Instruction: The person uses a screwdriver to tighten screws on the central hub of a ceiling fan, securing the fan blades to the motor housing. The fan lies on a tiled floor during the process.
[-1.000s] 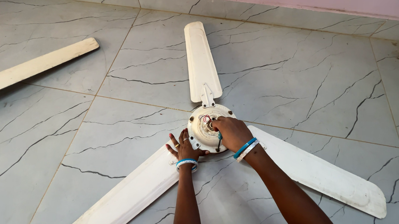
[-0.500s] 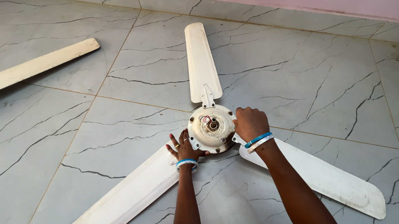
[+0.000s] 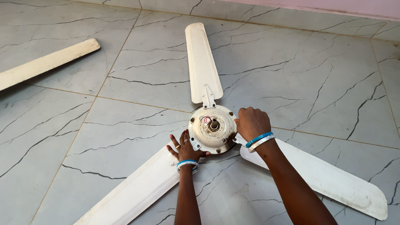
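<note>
Head view, fan: a white ceiling fan (image 3: 212, 129) lies on the grey marbled floor (image 3: 302, 77), its round motor hub facing up, three blades spread out from it.
Head view, hub as holder: the shallow round hub (image 3: 203, 138) has an open recess at its centre; in it stand a short metal shaft (image 3: 214, 124) and a few red and white wires (image 3: 206, 119) just left of the shaft.
Head view, left hand: the left hand (image 3: 185, 148) lies flat with fingers spread wide, on the root of the lower-left blade (image 3: 132, 193), fingertips touching the hub's lower-left rim; it grips nothing.
Head view, right hand: the right hand (image 3: 252, 123) is curled into a loose fist against the hub's right edge, above the root of the right blade (image 3: 329, 178); whether it holds anything I cannot tell.
Head view, far blade: the third blade (image 3: 202, 62) points away, fixed by a bracket.
Head view, apart: a loose blade (image 3: 33, 67) lies well to the left on the floor.
</note>
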